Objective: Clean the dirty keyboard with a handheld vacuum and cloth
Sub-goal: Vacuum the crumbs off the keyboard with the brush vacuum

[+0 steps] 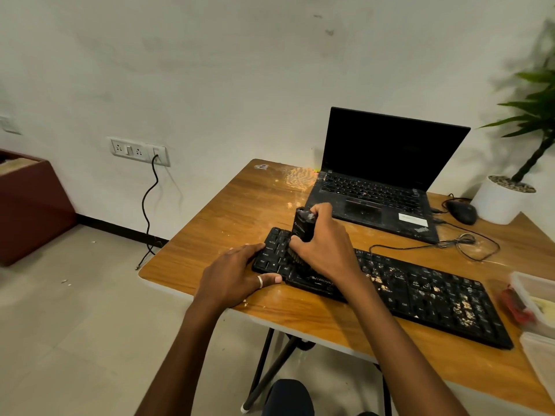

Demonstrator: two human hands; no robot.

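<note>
Gripping the handheld vacuum [304, 225] with fingers curled round its black body, the right hand [322, 250] holds it upright, nozzle end down on the keys near the left end of the keyboard [420, 298]. The left hand [237, 274] lies flat just beside it, fingers straight and pressing on the keyboard's left corner, thumb along the near edge, holding nothing.

The keyboard sits on the wooden table [234, 211] in front of the open laptop [387, 175]. Its long axis runs slantwise, from the far left under the hands to the near right.

What matters is where the dirt lies from the nozzle. The crumbs [462, 310] are scattered to the right of the vacuum, along the middle and towards the right end, well apart from the left hand. So the next stroke, as I judge it, should travel rightward along that long axis. The right hand is the nearer one to the mess, while the left looks placed to keep the board from sliding. I cannot pick out a cloth.
</note>
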